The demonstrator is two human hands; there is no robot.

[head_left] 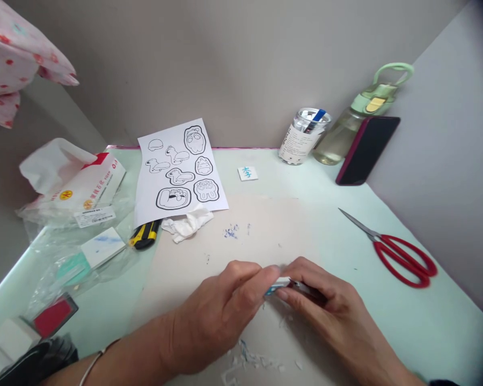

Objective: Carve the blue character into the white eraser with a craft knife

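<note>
Head view, steeply down, close

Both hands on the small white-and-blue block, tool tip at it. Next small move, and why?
Probably one more short shaving stroke: the left hand pinches the small white-and-blue block, the right hand holds a thin tool against it, and white and blue shavings already lie on the table near the hands.
</note>
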